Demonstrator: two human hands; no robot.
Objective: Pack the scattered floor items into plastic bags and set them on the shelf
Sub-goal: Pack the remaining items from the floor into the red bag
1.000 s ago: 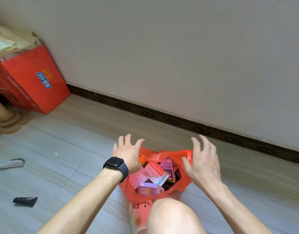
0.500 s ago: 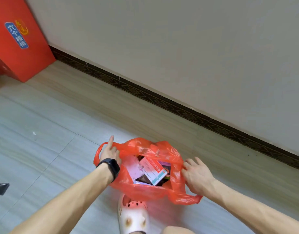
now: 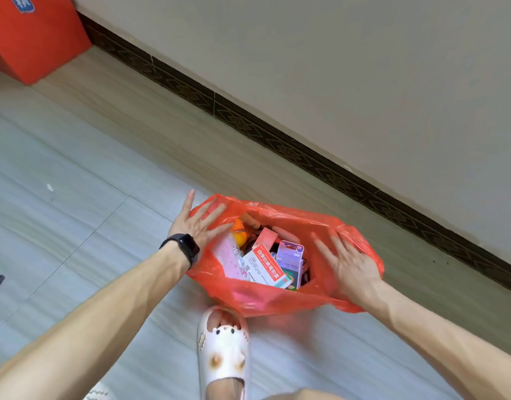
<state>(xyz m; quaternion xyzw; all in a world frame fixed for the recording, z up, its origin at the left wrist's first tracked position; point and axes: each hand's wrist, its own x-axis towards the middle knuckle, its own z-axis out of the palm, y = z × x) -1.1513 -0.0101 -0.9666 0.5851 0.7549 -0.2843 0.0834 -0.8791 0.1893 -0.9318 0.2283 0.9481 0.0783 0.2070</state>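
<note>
Red plastic bag (image 3: 266,298) is sitting open, lower centre of frame, medicine boxes (image 3: 267,265) poking up. Left hand (image 3: 196,223) & right hand (image 3: 349,261) are pressing its rims, fingers spread flat, gripping nothing. Risk: lifting w/o handles, box corners tearing film, contents spilling.

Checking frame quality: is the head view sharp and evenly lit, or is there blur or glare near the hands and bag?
Head view: soft, even daylight, faint sheen on the bag; right hand motion-blurred at the fingers, left hand sharper; box print readable; edges stretched by the wide lens.
</note>
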